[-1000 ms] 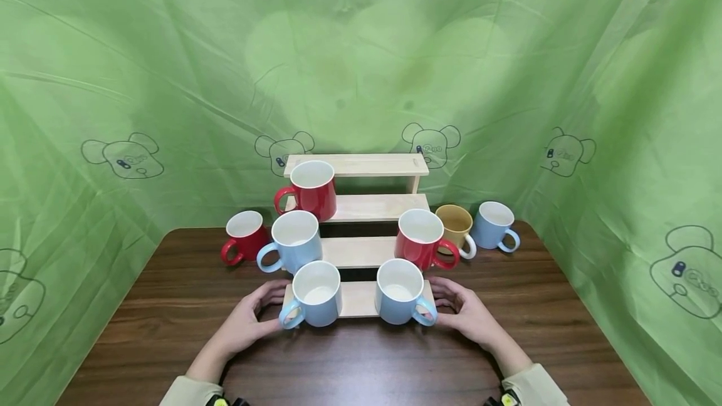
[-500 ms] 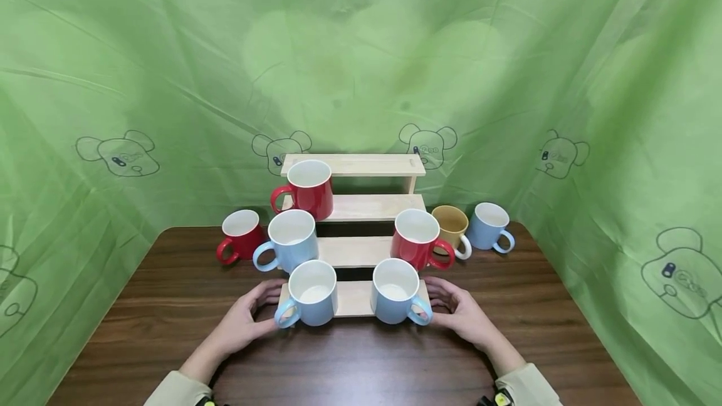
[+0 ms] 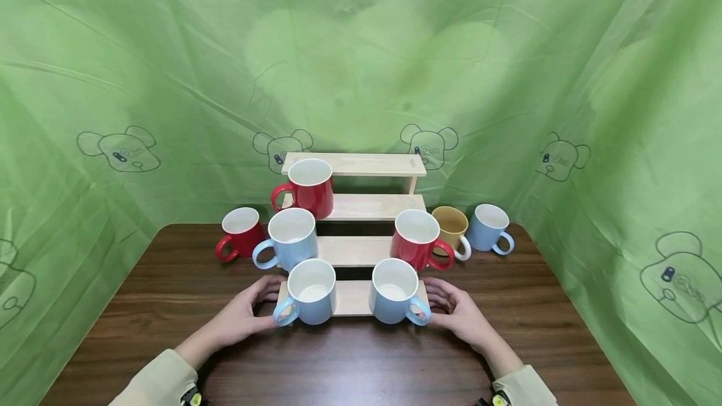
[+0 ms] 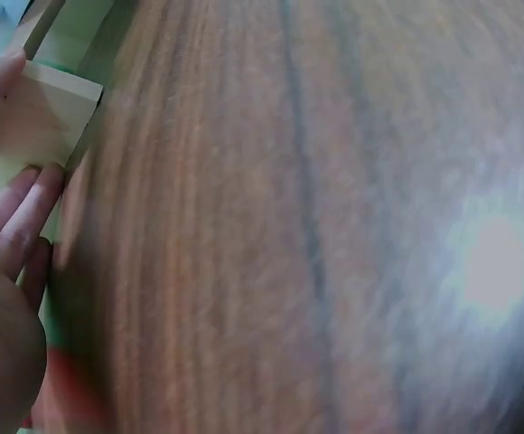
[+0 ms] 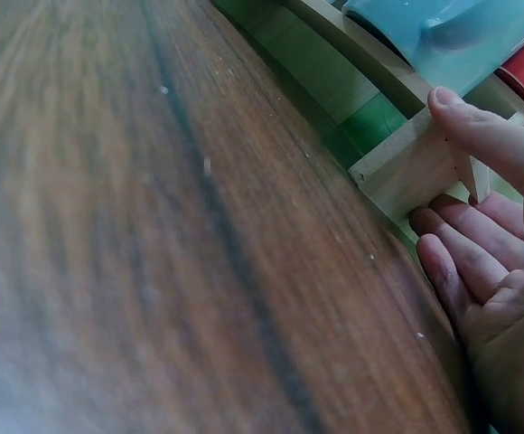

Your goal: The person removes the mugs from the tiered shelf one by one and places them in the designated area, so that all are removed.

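Note:
A pale wooden stepped rack point(image 3: 352, 298) carries mugs on its tiers. My left hand point(image 3: 239, 315) holds the left end of its lowest tier, thumb in front and fingers along the side. At the opposite end my right hand point(image 3: 468, 318) grips in the same way; the right wrist view shows its thumb and fingers around the side panel point(image 5: 411, 167). On the lowest tier stand two light blue mugs, one left point(image 3: 321, 299) and one right point(image 3: 389, 302). Above them are a blue mug point(image 3: 296, 249) and a red mug point(image 3: 407, 249). Another red mug point(image 3: 317, 198) stands higher, at the left.
A red mug point(image 3: 245, 237) stands on the brown wooden table point(image 3: 350, 368) left of the rack. To the right are a yellow mug point(image 3: 445, 227) with a white handle and a blue mug point(image 3: 486, 230). Green cloth point(image 3: 361, 80) with bear drawings hangs behind and at both sides.
The head view has shifted slightly. My left forearm has swung outward to the left, showing more sleeve. Both hands stay at the rack's ends, and the mugs keep their places on it.

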`<state>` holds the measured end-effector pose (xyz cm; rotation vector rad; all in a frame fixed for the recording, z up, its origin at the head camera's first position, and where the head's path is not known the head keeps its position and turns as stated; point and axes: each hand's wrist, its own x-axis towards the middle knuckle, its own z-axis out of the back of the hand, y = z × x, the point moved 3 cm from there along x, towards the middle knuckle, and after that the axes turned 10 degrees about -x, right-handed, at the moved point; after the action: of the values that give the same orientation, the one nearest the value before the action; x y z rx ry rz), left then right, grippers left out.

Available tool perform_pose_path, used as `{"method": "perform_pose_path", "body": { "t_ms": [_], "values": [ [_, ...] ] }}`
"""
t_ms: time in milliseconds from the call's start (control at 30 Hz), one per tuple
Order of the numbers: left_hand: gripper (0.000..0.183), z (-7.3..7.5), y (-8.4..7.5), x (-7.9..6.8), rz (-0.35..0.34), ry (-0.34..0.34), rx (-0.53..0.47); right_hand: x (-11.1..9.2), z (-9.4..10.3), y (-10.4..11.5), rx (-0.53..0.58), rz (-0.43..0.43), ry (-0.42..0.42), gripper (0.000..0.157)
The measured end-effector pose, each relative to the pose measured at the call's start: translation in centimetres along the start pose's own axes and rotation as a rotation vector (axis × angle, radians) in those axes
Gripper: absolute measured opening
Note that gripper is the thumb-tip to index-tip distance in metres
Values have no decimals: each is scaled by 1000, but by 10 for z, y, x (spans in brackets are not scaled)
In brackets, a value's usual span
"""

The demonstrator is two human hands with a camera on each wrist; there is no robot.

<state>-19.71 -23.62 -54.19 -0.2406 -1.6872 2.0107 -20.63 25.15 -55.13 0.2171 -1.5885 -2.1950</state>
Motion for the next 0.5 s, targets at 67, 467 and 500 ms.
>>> {"method": "perform_pose_path", "body": {
  "t_ms": [67,467,500],
  "values": [
    [65,0,-3,1,0,18,-1,0,0,0,10,-6,-4,70],
    [68,10,-38,6,55,100,42,0,0,0,18,-37,-10,73],
    [67,12,-41,5,62,109,50,0,0,0,15,-36,-11,73]
  ]
}}
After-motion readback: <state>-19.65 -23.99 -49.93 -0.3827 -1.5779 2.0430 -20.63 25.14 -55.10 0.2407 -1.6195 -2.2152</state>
